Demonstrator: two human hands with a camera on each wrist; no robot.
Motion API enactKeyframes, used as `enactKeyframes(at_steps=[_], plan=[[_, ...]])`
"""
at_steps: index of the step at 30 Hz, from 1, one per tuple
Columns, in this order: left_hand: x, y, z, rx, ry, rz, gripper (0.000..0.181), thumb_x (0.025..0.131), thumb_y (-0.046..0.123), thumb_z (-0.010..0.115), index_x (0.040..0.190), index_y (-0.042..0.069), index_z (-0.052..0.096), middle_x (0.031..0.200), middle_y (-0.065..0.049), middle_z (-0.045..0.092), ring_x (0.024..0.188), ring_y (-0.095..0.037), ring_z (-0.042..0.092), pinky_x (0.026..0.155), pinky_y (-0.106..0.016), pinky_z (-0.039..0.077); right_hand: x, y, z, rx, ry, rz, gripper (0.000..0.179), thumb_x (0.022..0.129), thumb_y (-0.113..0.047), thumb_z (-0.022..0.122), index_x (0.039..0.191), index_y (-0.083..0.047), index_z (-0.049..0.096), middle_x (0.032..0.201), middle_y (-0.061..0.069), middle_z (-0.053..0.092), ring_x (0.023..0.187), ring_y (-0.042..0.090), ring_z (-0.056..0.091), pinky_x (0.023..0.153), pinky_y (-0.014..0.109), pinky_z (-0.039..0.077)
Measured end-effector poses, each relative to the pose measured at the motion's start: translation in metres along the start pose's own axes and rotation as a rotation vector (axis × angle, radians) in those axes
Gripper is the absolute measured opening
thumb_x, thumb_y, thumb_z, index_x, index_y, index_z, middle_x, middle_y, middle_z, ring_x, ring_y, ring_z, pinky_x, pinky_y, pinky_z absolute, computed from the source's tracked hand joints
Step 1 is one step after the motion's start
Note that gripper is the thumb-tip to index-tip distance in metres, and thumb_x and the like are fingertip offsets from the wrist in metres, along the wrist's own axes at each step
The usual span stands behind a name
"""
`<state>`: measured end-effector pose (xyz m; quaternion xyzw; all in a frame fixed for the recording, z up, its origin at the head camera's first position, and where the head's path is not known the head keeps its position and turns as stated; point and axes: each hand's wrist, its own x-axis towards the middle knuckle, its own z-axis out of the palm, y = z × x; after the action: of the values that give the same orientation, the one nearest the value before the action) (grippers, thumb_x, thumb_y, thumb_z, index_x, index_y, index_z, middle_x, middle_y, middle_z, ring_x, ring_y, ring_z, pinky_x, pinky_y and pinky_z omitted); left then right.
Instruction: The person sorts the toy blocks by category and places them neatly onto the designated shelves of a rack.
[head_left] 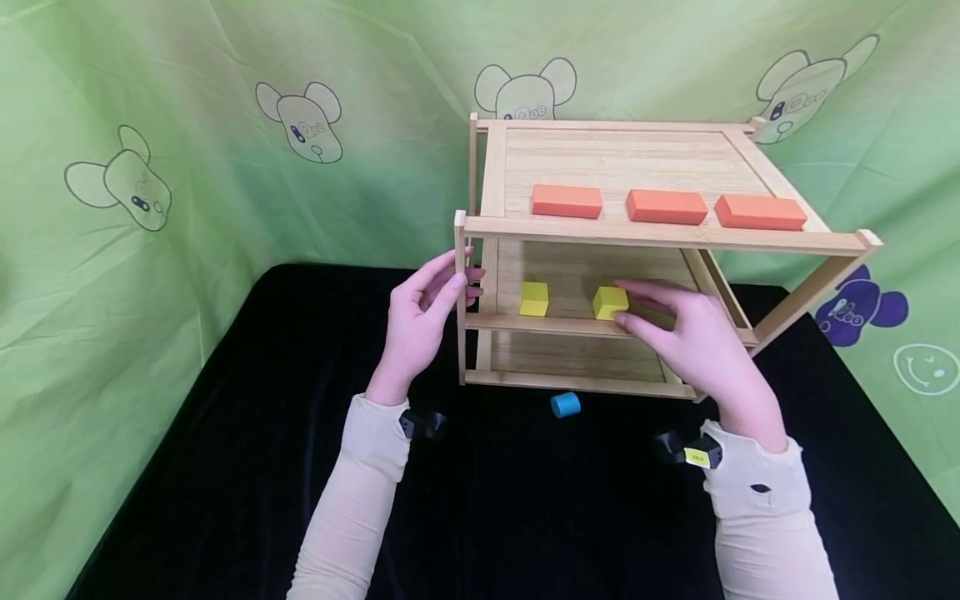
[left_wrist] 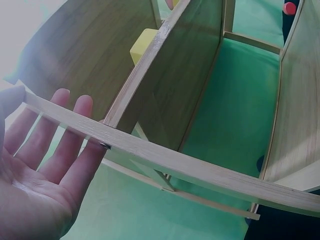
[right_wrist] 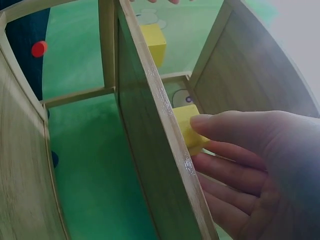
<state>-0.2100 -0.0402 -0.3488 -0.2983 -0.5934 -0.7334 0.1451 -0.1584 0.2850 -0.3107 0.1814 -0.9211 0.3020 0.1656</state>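
Note:
A three-tier wooden shelf rack [head_left: 592,325] stands on the black cloth. My left hand [head_left: 420,312] holds its left front post, thumb on the near side and fingers behind, as the left wrist view also shows. On the middle shelf, my right hand [head_left: 693,337] pinches a yellow block [head_left: 610,302] between thumb and fingers, close behind the front rail. In the right wrist view the thumb lies on that yellow block [right_wrist: 187,125], with the other fingers spread below. A second yellow block [head_left: 534,298] sits to its left on the same shelf.
Three orange-red rectangular blocks [head_left: 566,201] stand in a row along the top shelf's front. A blue cylinder [head_left: 566,405] lies on the black cloth [head_left: 525,500] before the rack. Both wrist views show a red round piece [right_wrist: 39,48]. Green patterned curtain [head_left: 375,167] hangs behind.

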Motion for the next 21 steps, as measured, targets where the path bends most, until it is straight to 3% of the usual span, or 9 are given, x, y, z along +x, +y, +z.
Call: enactKeyframes(at_steps=[14,21], plan=[[0.0,-0.002,0.0,0.001,-0.001,0.016,0.033,0.105,0.005,0.056,0.137,-0.005,0.059,0.126,-0.017,0.068,0.102,-0.052,0.065,0.088,-0.045,0.059,-0.018,0.006,-0.006,0.028,0.103,0.016,0.044,0.089,-0.012,0.081,0.132,-0.013,0.071,0.127,0.011,0.069,0.116,0.032,0.064,0.092,0.005,0.04],[0.0,-0.001,0.001,0.002,0.002,0.015,0.033,0.105,0.002,0.055,0.137,-0.005,0.06,0.124,-0.019,0.069,0.102,-0.05,0.066,0.088,-0.046,0.059,-0.022,0.005,-0.01,0.018,0.134,-0.004,0.041,0.091,-0.014,0.08,0.131,-0.013,0.071,0.124,0.007,0.07,0.116,-0.003,0.056,0.093,0.005,0.039]])
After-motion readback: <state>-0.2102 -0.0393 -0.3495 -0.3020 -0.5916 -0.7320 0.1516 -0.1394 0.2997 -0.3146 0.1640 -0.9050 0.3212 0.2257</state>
